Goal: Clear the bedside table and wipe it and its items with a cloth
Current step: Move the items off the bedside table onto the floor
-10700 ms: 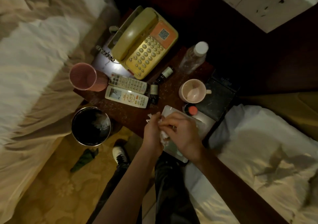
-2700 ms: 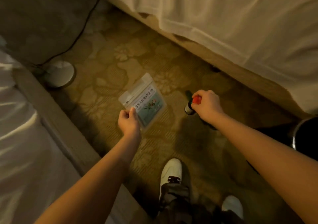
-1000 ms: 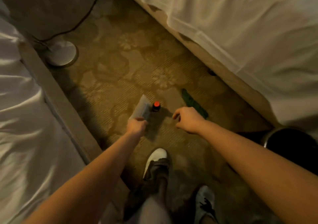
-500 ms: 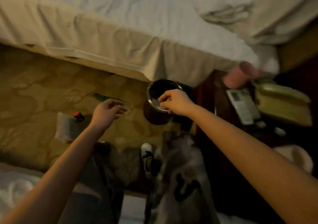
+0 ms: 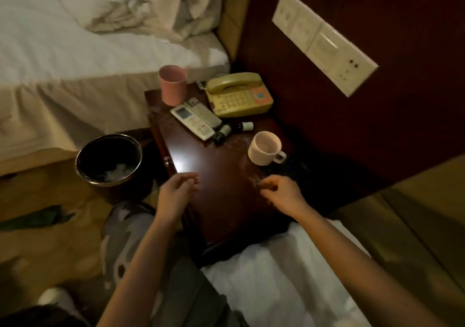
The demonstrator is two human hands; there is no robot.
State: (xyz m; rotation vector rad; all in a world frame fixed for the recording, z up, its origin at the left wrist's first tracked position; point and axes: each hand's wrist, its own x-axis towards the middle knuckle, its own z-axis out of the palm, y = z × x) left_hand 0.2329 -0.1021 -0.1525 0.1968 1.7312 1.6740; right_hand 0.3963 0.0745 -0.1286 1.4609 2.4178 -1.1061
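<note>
Between two beds, the bedside table (image 5: 221,175) stood half cleared, its far end crowded, while the left hand (image 5: 176,193) and right hand (image 5: 281,193) hovered near, loosely curled, empty, seemingly reaching for more.

I see both hands, left hand (image 5: 176,193) and right hand (image 5: 281,192), loosely curled over the dark desk (image 5: 221,175), holding nothing; a white mug (image 5: 265,148) stands near.

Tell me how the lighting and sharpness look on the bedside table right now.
Head view: dim, warm light; a bright glare patch on the bedside table near its left edge; the far right side falls into deep shadow. The mug and remotes read clearly, the small bottles only softly. Both hands, left hand and right hand, are slightly blurred; wide-angle bending shows at the edges.
</note>
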